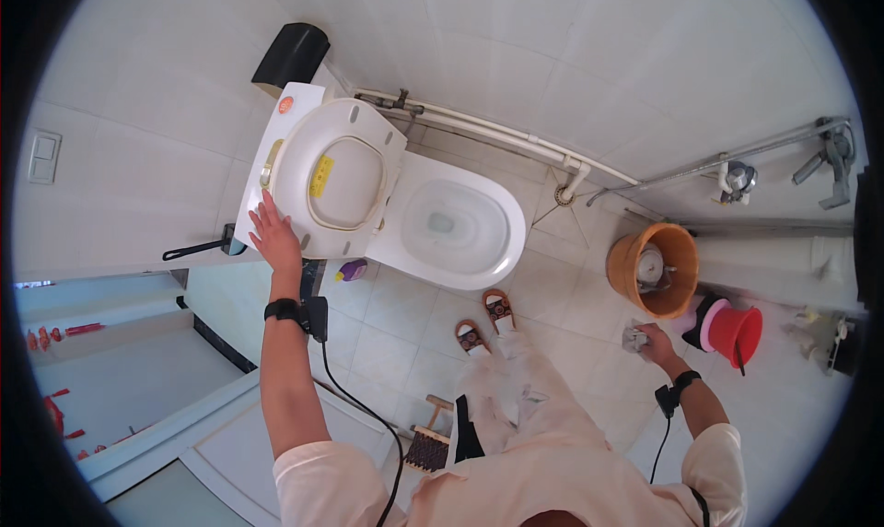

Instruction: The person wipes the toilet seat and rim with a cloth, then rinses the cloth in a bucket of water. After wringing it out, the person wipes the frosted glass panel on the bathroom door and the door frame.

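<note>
A white toilet (514, 216) stands before me with its seat and lid (304, 172) raised against the tank. My left hand (276, 235) lies on the edge of the raised seat and lid, close to the tank. Its fingers are stretched out and hold nothing. Off to the right, my right hand (657, 345) grips a crumpled greyish cloth (634, 339), held out below the brown bucket. Water shows at the bottom of the toilet bowl (442, 223).
The brown bucket (622, 267) has metal-looking items inside. Beside it are a red bucket (748, 333) and a pink basin (711, 322). A purple bottle (352, 270) stands by the toilet, a small woven stool (426, 450) near my legs. Pipes (525, 140) run along the wall.
</note>
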The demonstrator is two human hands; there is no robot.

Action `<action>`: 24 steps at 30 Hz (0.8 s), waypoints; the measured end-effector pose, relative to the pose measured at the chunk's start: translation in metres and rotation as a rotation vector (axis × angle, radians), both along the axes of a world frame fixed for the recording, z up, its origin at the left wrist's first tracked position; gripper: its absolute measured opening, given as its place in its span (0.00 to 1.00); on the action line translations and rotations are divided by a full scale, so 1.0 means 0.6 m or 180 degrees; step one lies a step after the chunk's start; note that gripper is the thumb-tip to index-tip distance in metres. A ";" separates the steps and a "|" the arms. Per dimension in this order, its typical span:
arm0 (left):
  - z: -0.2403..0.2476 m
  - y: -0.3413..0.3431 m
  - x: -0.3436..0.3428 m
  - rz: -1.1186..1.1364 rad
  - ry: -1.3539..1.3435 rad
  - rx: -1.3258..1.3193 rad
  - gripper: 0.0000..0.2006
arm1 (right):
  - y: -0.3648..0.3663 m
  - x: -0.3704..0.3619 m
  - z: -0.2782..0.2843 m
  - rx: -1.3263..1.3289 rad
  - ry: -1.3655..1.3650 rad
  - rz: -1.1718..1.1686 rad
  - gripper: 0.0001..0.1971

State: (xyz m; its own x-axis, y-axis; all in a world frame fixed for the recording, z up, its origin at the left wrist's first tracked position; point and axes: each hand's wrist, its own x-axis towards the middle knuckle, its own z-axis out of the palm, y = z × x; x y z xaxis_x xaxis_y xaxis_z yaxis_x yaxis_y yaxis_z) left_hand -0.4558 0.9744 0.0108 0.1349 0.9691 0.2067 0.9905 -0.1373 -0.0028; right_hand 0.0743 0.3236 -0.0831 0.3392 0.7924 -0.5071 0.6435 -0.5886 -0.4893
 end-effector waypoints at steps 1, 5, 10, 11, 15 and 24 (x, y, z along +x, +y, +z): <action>0.001 0.000 0.000 -0.0016 0.0037 -0.0033 0.39 | -0.016 0.000 0.002 -0.0009 -0.0045 -0.0040 0.28; 0.014 0.003 0.010 0.0162 0.0284 -0.0262 0.41 | -0.093 -0.012 0.013 -0.0145 -0.0300 -0.0300 0.27; 0.035 0.008 0.013 0.0323 0.0050 -0.0478 0.42 | -0.260 -0.061 0.055 0.0332 -0.0208 -0.0788 0.27; 0.038 0.005 0.005 0.0402 -0.0148 -0.0561 0.42 | -0.302 -0.075 0.064 0.0145 -0.0246 -0.0862 0.27; 0.017 -0.005 -0.021 0.0126 -0.0354 -0.0147 0.41 | -0.464 -0.143 0.094 0.0018 -0.0550 -0.1190 0.28; -0.221 -0.211 0.155 0.0101 -0.2897 -0.2435 0.30 | -0.674 -0.223 0.155 0.0426 -0.0525 -0.3496 0.28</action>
